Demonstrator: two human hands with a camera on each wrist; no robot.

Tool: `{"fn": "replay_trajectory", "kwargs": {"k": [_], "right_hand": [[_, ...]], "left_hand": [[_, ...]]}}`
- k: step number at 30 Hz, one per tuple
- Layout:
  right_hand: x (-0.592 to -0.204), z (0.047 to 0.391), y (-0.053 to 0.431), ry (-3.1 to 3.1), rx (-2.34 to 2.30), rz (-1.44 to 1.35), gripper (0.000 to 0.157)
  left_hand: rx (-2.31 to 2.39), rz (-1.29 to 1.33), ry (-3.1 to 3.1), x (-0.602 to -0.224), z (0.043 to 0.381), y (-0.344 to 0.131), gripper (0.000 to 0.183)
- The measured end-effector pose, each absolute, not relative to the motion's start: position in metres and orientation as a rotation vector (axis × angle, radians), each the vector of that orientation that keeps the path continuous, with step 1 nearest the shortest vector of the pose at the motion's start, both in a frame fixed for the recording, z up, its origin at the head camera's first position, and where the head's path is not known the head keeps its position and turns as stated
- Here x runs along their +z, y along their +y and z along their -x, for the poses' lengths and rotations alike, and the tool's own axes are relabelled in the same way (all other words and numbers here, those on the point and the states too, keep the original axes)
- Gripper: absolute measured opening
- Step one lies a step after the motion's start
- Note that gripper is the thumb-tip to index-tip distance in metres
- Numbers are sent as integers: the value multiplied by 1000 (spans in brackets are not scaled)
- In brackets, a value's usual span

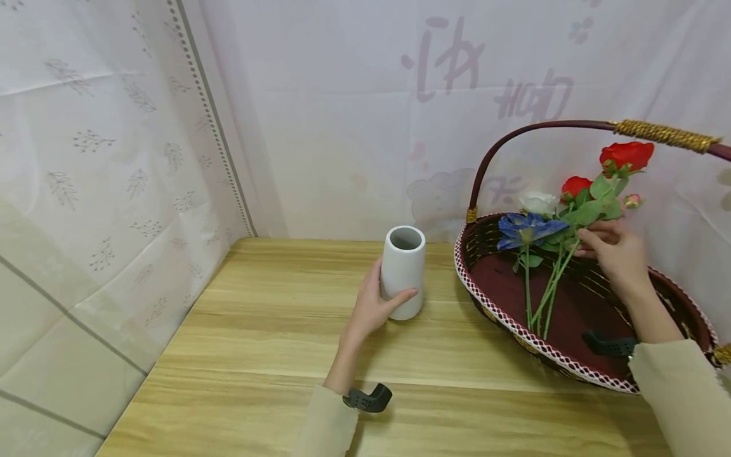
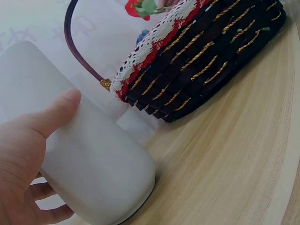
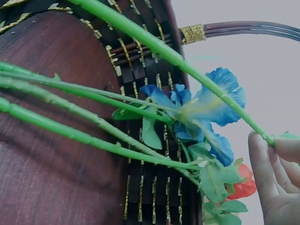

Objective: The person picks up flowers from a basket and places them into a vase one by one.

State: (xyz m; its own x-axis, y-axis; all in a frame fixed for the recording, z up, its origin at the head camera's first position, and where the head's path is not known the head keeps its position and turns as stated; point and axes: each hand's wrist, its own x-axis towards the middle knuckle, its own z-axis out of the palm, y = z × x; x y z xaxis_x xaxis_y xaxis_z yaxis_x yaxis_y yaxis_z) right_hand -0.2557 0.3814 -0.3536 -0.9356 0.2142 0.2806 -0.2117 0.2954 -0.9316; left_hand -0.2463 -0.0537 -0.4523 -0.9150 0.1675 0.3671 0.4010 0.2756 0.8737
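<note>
A white vase (image 1: 407, 270) stands upright on the wooden table. My left hand (image 1: 370, 306) holds it from the left side, thumb across its front. In the left wrist view the fingers curl behind the vase (image 2: 98, 159). Over the basket (image 1: 548, 355), my right hand (image 1: 622, 257) pinches a green flower stem (image 3: 154, 44) between thumb and finger. Which bloom tops that stem is hard to tell. Around it are a blue flower (image 1: 528, 230), a white flower (image 1: 538, 203) and two red roses (image 1: 627, 155); other stems lean on the basket's rim.
The basket's tall arched handle (image 1: 531, 129) rises behind and above the flowers. White lace trims its rim. A printed curtain (image 1: 342, 127) hangs along the back of the table (image 1: 257, 343), and another covers the left side.
</note>
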Motion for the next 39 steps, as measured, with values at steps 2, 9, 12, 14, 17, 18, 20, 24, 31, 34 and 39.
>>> {"fn": "replay_trajectory", "kwargs": {"k": [2, 9, 12, 14, 17, 18, 20, 24, 31, 34, 39], "right_hand": [[-351, 254, 382, -2141, 1762, 0, 25], [-339, 250, 381, -1894, 2025, -10, 17], [-336, 248, 378, -1852, 2042, -24, 14], [-334, 247, 376, -1847, 2048, -29, 13], [-330, 244, 370, -1856, 2040, -34, 14], [-329, 243, 368, -1862, 2034, -38, 15], [-326, 242, 364, -1866, 2031, -48, 17], [-321, 241, 356, -1834, 2069, -77, 15], [-314, 240, 343, -1760, 2164, -185, 14], [-312, 238, 337, -1755, 2163, -221, 14], [-310, 235, 326, -1813, 2123, -219, 13]], "left_hand": [[-1695, 535, -2339, -453, 246, -53, 83], [-1677, 553, -2333, -453, 246, -51, 84], [-1664, 536, -2351, -453, 245, -51, 85], [-1659, 522, -2366, -453, 244, -52, 87], [-1657, 506, -2385, -453, 243, -52, 89], [-1659, 507, -2384, -453, 242, -53, 89], [-1661, 512, -2382, -453, 242, -53, 89], [-1647, 519, -2383, -454, 242, -54, 89], [-1637, 529, -2380, -455, 243, -54, 89], [-1644, 526, -2376, -454, 242, -55, 89], [-1645, 517, -2376, -454, 241, -56, 89]]}}
